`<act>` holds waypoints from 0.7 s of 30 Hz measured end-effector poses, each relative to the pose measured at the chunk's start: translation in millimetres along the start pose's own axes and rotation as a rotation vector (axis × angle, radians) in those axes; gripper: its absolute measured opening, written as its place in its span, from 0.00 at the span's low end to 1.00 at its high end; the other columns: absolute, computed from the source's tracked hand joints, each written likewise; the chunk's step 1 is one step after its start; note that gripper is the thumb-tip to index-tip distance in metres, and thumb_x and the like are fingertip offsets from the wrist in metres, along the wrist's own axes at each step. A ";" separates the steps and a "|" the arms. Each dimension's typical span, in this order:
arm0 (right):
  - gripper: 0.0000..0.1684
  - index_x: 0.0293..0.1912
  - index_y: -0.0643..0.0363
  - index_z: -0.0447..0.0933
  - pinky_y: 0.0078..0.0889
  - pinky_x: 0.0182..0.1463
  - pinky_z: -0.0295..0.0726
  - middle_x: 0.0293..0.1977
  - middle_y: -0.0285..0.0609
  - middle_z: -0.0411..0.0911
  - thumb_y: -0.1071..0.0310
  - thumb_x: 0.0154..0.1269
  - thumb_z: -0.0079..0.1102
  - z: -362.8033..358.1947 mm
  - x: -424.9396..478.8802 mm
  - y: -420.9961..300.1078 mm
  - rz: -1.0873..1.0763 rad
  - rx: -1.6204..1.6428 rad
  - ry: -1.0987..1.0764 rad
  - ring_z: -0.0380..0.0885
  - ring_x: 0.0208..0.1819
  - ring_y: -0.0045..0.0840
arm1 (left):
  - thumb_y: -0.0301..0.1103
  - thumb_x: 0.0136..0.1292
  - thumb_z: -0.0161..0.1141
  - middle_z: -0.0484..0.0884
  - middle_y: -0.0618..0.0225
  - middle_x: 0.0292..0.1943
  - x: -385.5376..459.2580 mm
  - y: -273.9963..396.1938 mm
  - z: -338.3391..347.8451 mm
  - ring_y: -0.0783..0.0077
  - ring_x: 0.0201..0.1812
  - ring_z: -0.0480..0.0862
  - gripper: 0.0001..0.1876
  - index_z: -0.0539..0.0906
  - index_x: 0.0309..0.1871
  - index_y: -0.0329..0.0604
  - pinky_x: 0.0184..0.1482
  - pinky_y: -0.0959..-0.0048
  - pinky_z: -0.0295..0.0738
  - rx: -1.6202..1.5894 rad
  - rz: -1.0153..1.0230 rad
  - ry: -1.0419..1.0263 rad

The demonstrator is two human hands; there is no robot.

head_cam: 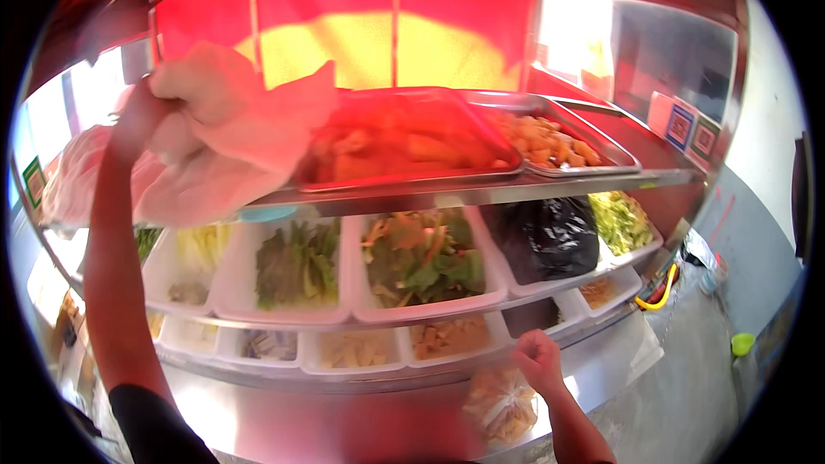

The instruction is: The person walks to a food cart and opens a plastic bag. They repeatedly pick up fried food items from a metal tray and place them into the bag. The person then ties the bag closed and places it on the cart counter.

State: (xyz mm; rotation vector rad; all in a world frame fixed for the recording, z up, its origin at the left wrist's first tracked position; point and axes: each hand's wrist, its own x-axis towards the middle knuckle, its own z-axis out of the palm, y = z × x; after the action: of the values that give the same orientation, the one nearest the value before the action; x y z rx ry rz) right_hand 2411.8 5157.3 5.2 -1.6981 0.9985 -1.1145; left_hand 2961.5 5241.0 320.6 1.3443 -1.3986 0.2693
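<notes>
My left hand (158, 100) is raised at the upper left and grips a pale cloth (238, 122), which hangs beside a metal tray (412, 177) of food seen through reddish film or glare. A second metal tray (628, 158) of fried pieces stands to its right. Lower right, my right hand (537, 353) is curled above a tied clear plastic bag (506, 409) of pale brown food; whether it holds the bag's top cannot be told. White tubs (351, 296) of leafy greens and a black plastic bag (557, 238) line the shelf between my hands.
Smaller white tubs (309, 370) of cut food form a lower row. A steel shelf edge (490, 194) runs across the stall. Panels with printed codes (680, 125) stand at the right, above a yellow handle (659, 299). A green cup (742, 344) is farther right.
</notes>
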 end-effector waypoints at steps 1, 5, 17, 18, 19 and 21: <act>0.09 0.28 0.58 0.69 0.11 0.26 0.64 0.22 0.27 0.68 0.77 0.51 0.61 -6.5 -0.5 5.6 0.008 0.024 0.031 0.64 0.23 0.07 | 0.32 0.56 0.58 0.78 0.70 0.33 5.7 38.2 14.3 0.74 0.39 0.77 0.13 0.76 0.44 0.38 0.44 0.71 0.72 0.395 0.195 -0.009; 0.07 0.28 0.59 0.71 0.11 0.27 0.66 0.22 0.27 0.69 0.78 0.52 0.61 -26.8 8.5 36.7 -0.020 0.075 0.016 0.65 0.23 0.07 | 0.28 0.57 0.52 0.80 0.65 0.36 73.3 74.0 77.7 0.75 0.40 0.78 0.12 0.78 0.44 0.39 0.44 0.72 0.72 0.514 0.297 0.164; 0.06 0.29 0.60 0.76 0.14 0.29 0.71 0.22 0.30 0.74 0.74 0.49 0.64 -160.5 -0.2 87.1 0.151 -0.011 -0.136 0.70 0.24 0.08 | 0.29 0.56 0.57 0.82 0.67 0.37 59.6 251.9 375.4 0.76 0.41 0.79 0.16 0.79 0.50 0.45 0.45 0.76 0.75 0.043 0.270 -0.578; 0.06 0.29 0.60 0.75 0.14 0.29 0.71 0.21 0.30 0.74 0.75 0.49 0.64 -170.3 0.4 96.0 0.165 0.049 -0.117 0.69 0.23 0.09 | 0.31 0.57 0.56 0.82 0.68 0.34 74.9 245.2 362.3 0.76 0.38 0.80 0.16 0.79 0.49 0.42 0.44 0.76 0.75 0.022 0.318 -0.388; 0.06 0.28 0.61 0.75 0.14 0.29 0.71 0.21 0.29 0.74 0.75 0.49 0.64 -178.8 2.0 102.0 0.183 0.103 -0.092 0.69 0.23 0.09 | 0.39 0.56 0.57 0.82 0.62 0.32 83.3 240.5 347.6 0.71 0.33 0.80 0.18 0.79 0.48 0.39 0.36 0.73 0.75 0.128 0.348 -0.241; 0.06 0.27 0.61 0.74 0.13 0.29 0.70 0.21 0.29 0.73 0.78 0.50 0.63 -187.1 6.6 102.0 0.220 0.198 -0.106 0.69 0.24 0.09 | 0.43 0.56 0.57 0.82 0.61 0.36 87.6 204.6 328.0 0.70 0.36 0.80 0.21 0.78 0.50 0.40 0.39 0.73 0.75 0.417 0.249 -0.168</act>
State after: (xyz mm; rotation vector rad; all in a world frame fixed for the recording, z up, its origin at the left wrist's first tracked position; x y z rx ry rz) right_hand 2220.2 5077.2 -43.1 -1.4362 0.9495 -0.9380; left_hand 2646.8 5006.7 376.7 1.5540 -1.7192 0.6547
